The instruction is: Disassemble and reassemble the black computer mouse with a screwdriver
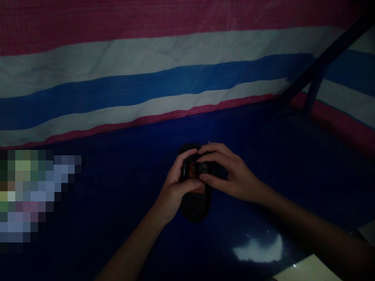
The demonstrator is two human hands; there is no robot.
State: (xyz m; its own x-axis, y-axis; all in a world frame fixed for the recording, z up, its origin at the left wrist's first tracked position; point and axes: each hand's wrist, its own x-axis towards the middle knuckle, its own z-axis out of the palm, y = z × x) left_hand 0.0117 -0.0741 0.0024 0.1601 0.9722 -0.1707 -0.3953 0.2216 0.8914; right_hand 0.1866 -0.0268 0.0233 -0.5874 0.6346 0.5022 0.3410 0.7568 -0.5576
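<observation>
A long black item with rounded ends lies on the dark blue surface, with an orange-brown patch showing in its middle. It is too dark to tell its kind. My left hand grips its left side, fingers over the far part and thumb across the middle. Between the thumb and curled fingers of my right hand is a small dark piece, over the item's right side. Whether this piece is attached to the item I cannot tell.
Behind the glossy blue surface hangs a red, white and blue striped sheet. A dark slanting bar stands at the right. A blurred-out patch covers the left side. Something pale shows at the lower right edge.
</observation>
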